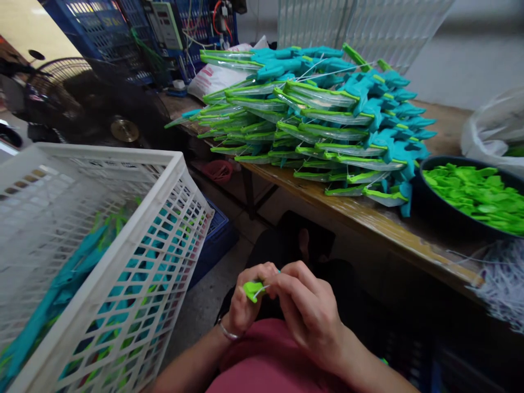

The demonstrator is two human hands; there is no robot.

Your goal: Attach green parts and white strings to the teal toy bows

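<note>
Low in the middle, above my lap, my left hand (241,308) is closed around a small bright green plastic piece (252,291), whose end sticks out between the fingers. A short white string (262,290) runs from that piece toward my right hand (309,308), whose fingertips are pinched on it. The two hands nearly touch. A speck of teal shows between them, but what it belongs to is hidden by my fingers.
A tall stack of teal and green plastic items (327,120) lies on the wooden table (352,210). Right of it stand a dark bowl (434,204) of green pieces and a bundle of white strings (505,284). A white crate (176,164) holding similar items is at left, near a fan (123,130).
</note>
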